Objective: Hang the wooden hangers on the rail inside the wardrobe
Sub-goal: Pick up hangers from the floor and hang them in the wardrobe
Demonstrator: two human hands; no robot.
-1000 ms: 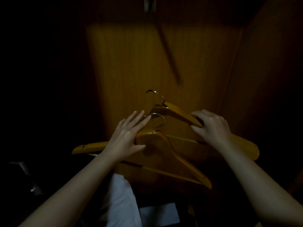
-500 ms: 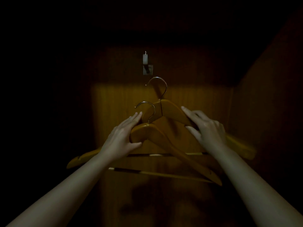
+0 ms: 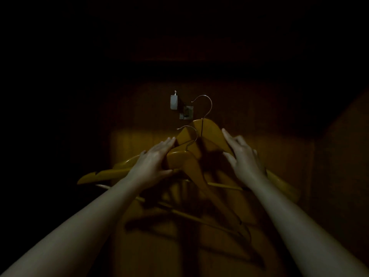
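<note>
The left hand (image 3: 154, 163) reaches in from seven o'clock, its fingers long and nearly straight, wrapped loosely over the left shoulder of the nearer yellow-brown wooden hanger (image 3: 187, 166), thumb underneath; it grips that hanger just left of its neck. The right hand (image 3: 244, 156) comes from five o'clock, fingers spread and lightly curled, laid over the right shoulder of the farther yellow-brown wooden hanger (image 3: 209, 132); it appears to hold it, though the thumb side is hidden, so how firmly cannot be told.

Both hangers are smooth, glossy, curved wood with thin straight crossbars below and slim metal hooks. The nearer hanger's hook (image 3: 189, 134) curls open toward nine o'clock, in front of the farther hanger's neck. The farther hanger's hook (image 3: 206, 105) rises higher, toward twelve o'clock, its tip near a small grey metal bracket (image 3: 180, 107) fixed to the wardrobe's back wall (image 3: 139, 148). Whether that hook touches the bracket cannot be told. The two hangers overlap at centre, the nearer one lower and offset toward eight o'clock.

The back wall is ribbed brown wood, lit in a dim band; a darker side panel (image 3: 339, 156) stands at three o'clock. Everything above is in deep shadow, and no rail can be made out there.
</note>
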